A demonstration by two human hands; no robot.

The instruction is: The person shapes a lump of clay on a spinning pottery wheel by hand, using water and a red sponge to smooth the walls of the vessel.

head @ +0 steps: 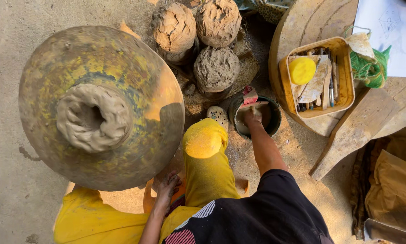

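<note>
Right hand (252, 116) – in bucket (275, 129); left hand (167, 185) – under wheel (135, 149)

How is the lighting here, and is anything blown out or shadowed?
Head view: hard sunlight blows out the yellow knee and sponge; the person's shadow darkens the wheel edge near the left hand; the right hand in the bucket stays sharp.
</note>
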